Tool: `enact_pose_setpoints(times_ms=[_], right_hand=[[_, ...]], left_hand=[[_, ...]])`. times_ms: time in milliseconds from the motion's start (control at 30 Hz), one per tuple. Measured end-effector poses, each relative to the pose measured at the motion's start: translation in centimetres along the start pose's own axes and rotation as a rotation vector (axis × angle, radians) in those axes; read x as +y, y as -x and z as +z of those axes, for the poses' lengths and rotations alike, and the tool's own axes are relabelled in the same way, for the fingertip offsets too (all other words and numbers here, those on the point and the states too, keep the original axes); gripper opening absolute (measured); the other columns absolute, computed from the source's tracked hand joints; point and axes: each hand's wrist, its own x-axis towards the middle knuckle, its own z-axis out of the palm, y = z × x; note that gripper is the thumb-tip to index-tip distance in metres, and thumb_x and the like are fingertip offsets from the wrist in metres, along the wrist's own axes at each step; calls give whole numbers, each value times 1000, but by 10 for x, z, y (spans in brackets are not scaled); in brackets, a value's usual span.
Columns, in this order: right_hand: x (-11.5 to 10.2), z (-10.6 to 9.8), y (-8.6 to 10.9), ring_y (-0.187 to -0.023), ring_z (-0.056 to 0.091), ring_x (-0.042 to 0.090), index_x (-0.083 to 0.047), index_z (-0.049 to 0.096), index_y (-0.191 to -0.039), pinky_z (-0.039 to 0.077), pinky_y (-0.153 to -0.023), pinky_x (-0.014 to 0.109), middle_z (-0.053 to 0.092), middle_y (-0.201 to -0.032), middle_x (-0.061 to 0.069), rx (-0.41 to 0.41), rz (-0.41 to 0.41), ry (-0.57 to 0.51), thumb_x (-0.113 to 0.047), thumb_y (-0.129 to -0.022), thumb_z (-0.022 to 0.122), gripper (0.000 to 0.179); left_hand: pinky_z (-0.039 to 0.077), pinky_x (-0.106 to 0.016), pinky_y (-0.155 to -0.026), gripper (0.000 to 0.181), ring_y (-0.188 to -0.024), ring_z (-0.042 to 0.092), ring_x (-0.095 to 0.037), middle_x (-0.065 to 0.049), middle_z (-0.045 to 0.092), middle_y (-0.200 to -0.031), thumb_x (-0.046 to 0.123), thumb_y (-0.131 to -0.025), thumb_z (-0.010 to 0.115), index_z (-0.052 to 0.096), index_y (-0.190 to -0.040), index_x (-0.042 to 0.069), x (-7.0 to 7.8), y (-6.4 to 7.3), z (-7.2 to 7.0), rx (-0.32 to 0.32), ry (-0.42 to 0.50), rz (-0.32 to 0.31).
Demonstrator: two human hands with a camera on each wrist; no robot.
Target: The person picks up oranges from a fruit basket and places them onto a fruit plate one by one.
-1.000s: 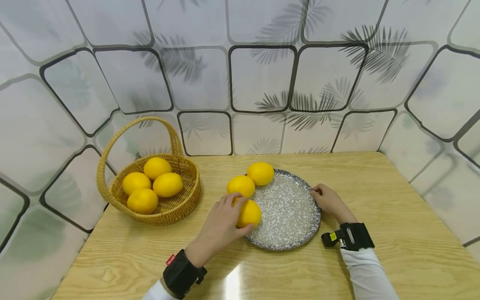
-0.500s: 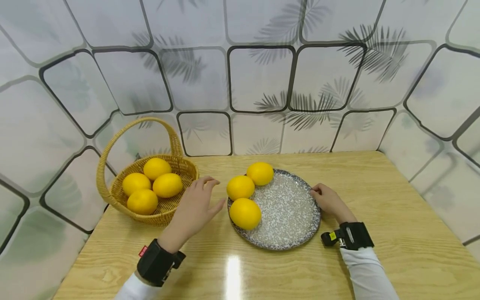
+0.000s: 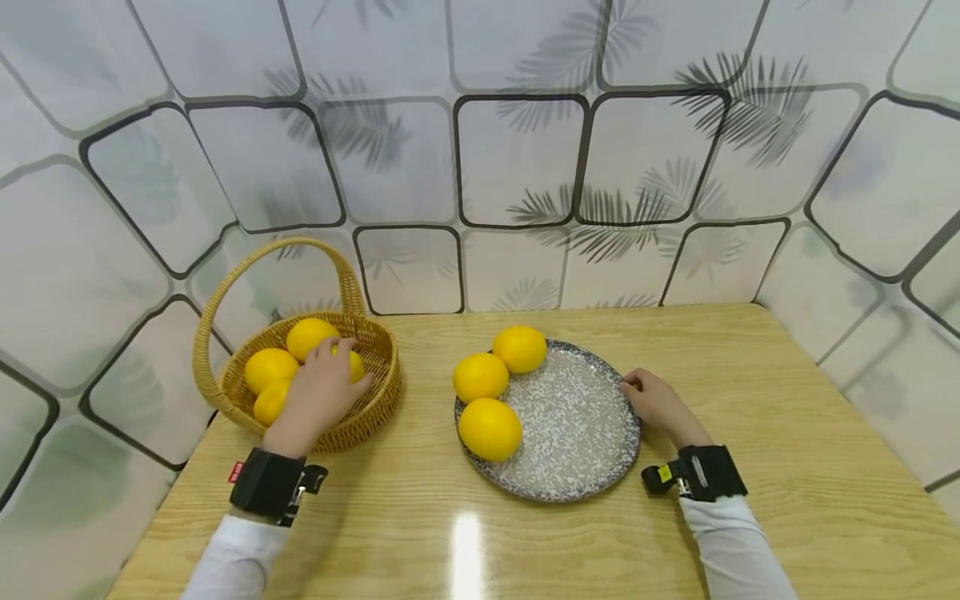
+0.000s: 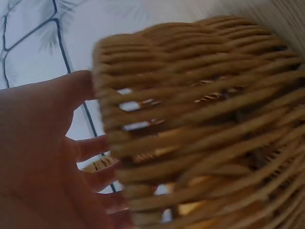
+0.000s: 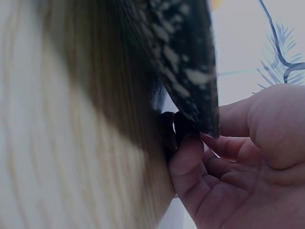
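Note:
My left hand (image 3: 318, 396) reaches over the near right rim of the wicker basket (image 3: 377, 408), thumb and fingers spread about a yellow lemon (image 3: 352, 365) that it partly covers. In the left wrist view the basket's woven wall (image 4: 205, 105) hides the fingertips. Beside that lemon lie more lemons (image 3: 272, 371) in the basket. My right hand (image 3: 660, 406) pinches the right rim of a speckled grey plate (image 3: 577, 425); the right wrist view shows thumb and fingers at the plate's dark edge (image 5: 186, 62). Three lemons (image 3: 491, 429) sit along the plate's left side.
Everything stands on a light wooden table (image 3: 555, 550). The basket's tall arched handle (image 3: 225, 292) rises to the left of and behind the left hand. A patterned cloth wall (image 3: 517, 158) closes off the back and sides.
The left hand has let go of the front lemon on the plate and moved left to the basket, over a lemon there. The right hand stays at the plate's rim.

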Motion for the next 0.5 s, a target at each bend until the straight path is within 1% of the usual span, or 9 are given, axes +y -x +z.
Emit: enact_pose_setpoints(times_ms=[67,167,300,500], right_hand=[[0,0,0,-94,52,33,10,51,-122,45,-76,40,57,-115,30,0,1,0,-17,-103,38,35],[-1,1,0,-93,52,33,11,51,-121,45,-75,41,57,-114,30,0,-4,-1,-16,-103,38,35],[-1,1,0,-93,52,33,10,51,-121,45,-76,40,57,-114,30,-2,-2,1,-16,-103,38,35],[0,0,-1,-95,52,34,10,50,-122,45,-77,40,56,-116,30,-7,6,-1,-17,-103,37,36]], left_hand=[[43,-70,-96,67,-124,36,-58,-41,37,-141,31,-90,62,39,-141,-8,-7,-1,3,-26,6,-19],[41,-72,-96,70,-125,34,-59,-41,37,-140,29,-87,65,39,-141,-8,-15,-3,8,-43,10,-25],[41,-73,-95,72,-123,35,-60,-42,37,-140,28,-84,69,41,-140,-7,-23,-5,14,-44,5,-28],[43,-72,-92,74,-117,40,-62,-43,41,-136,28,-83,71,40,-140,-6,-29,-9,20,-31,-14,-12]])
